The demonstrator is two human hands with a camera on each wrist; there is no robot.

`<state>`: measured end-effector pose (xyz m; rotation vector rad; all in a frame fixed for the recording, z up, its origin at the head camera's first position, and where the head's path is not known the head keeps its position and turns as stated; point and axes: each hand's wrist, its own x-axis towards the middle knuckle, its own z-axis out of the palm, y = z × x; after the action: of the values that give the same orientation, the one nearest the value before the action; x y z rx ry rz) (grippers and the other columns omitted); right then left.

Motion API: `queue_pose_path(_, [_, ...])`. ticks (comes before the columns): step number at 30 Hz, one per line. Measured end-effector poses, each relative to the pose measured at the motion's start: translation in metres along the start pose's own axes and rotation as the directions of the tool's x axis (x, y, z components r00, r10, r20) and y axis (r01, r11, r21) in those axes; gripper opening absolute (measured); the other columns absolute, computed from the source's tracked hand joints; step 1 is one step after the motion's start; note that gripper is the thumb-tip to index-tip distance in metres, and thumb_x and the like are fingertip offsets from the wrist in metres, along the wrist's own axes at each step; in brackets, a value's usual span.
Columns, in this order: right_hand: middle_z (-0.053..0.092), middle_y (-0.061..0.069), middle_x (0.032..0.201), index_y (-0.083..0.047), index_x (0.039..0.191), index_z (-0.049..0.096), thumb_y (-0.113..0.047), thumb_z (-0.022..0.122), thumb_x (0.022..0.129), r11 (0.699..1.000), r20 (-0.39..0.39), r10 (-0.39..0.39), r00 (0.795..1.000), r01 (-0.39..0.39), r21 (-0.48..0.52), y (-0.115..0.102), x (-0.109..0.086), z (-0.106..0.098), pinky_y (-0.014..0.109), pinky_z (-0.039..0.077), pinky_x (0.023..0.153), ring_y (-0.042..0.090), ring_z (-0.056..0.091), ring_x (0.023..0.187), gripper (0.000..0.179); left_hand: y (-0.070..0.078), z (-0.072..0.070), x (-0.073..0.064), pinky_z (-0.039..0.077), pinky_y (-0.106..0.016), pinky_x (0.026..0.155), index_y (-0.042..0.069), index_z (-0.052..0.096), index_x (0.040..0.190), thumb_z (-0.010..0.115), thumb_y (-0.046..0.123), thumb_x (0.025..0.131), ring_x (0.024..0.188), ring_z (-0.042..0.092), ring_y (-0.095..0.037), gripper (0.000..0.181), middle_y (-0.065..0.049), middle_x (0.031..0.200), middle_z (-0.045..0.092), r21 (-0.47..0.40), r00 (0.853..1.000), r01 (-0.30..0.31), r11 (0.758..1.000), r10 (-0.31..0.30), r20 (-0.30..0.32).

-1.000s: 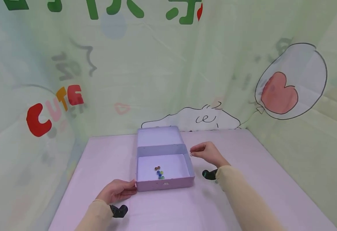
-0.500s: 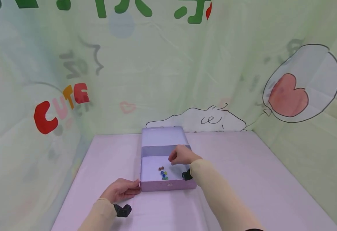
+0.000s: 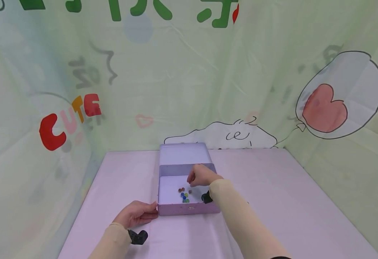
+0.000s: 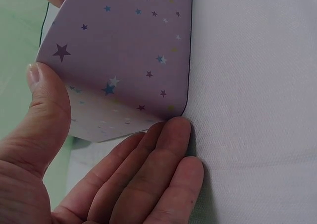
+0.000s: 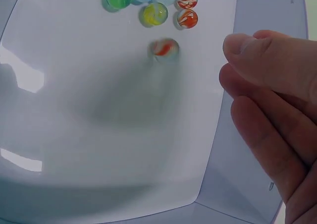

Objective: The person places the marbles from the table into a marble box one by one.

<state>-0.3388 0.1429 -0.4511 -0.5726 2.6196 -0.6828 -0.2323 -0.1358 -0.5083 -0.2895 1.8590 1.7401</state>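
An open lilac box (image 3: 189, 209) with a star pattern stands on the table. Inside it lie several glass marbles (image 3: 184, 197), with blue, green, yellow and orange swirls. One orange-swirled marble (image 5: 166, 48) sits slightly apart from the others, nearest to my right hand (image 3: 202, 175). That hand hovers over the box floor, thumb and fingertips close together, and no marble shows between them in the right wrist view. My left hand (image 3: 138, 213) touches the box's front left corner; its thumb (image 4: 47, 97) rests at the upper edge and its nearly straight fingers lie against the lower corner.
The box lid (image 3: 185, 153) is folded back behind the box. Pale lilac cloth covers the table (image 3: 260, 169). Printed curtains (image 3: 189, 82) rise behind and on both sides. A tiny dark spot shows at the right sleeve's edge.
My right hand has come leftward from beside the box to over its inside. An additional orange-swirled marble now lies on the box floor. The left hand stays at the corner.
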Motion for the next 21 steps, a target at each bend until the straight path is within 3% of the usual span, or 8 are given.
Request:
queue_pose_path(10, [0.07,-0.002,0.082,-0.007,0.092,0.075,-0.007,0.077,0.079,0.991,-0.101,-0.027,0.995,0.041,0.131,0.015,-0.016,-0.01,0.027,0.055,0.072,0.01,0.064,0.075,0.013,-0.002,0.005,0.001,0.053,-0.043,0.087,-0.011,0.064,0.112,0.072,0.027,0.086,0.095,0.068,-0.03,0.047,-0.021,0.102,0.069,0.002,1.0,0.006,1.0,-0.006,0.014])
queue_pose_path(16, [0.072,0.0,0.088,-0.011,0.093,0.076,-0.009,0.076,0.08,0.96,-0.204,0.025,0.979,0.033,0.278,0.034,-0.037,-0.027,0.031,0.056,0.077,0.013,0.067,0.081,0.013,-0.001,0.005,0.0,0.053,-0.044,0.088,-0.011,0.062,0.114,0.072,0.026,0.086,0.096,0.068,-0.031,0.048,-0.022,0.104,0.069,-0.006,1.0,0.01,1.0,-0.01,0.012])
queue_pose_path(21, [0.072,0.001,0.095,-0.01,0.101,0.074,-0.015,0.076,0.082,0.938,-0.258,0.105,0.961,-0.01,0.347,0.063,-0.065,-0.046,0.037,0.055,0.084,0.015,0.067,0.088,0.02,-0.002,0.003,-0.001,0.052,-0.045,0.089,-0.013,0.061,0.115,0.071,0.025,0.088,0.097,0.068,-0.031,0.048,-0.022,0.104,0.069,-0.002,1.0,0.002,1.0,-0.002,0.007])
